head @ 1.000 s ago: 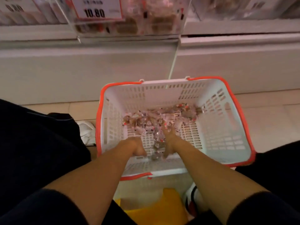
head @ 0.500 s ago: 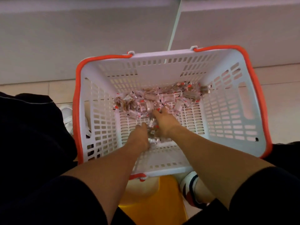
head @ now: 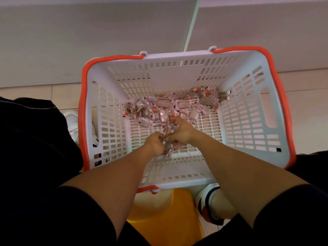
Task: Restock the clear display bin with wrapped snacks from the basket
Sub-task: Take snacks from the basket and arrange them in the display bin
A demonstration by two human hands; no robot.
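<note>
A white slotted basket [head: 248, 121] with an orange rim stands on the floor in front of me. A pile of small clear-wrapped snacks [head: 170, 107] lies along the far side of its bottom. Both my hands are down inside the basket, close together near its middle. My left hand [head: 155, 143] and my right hand [head: 181, 132] have their fingers curled round a bunch of wrapped snacks held between them. The clear display bin is out of view.
A pale cabinet front [head: 88, 41] rises just behind the basket. A yellow stool [head: 166, 219] sits under me at the basket's near edge. White shoes show at the left [head: 71, 123] and lower right [head: 209, 203], on a tiled floor.
My view has tipped down, so the shelf with the bin and price tag has left the frame. Both hands drew together and gathered snacks between them.
</note>
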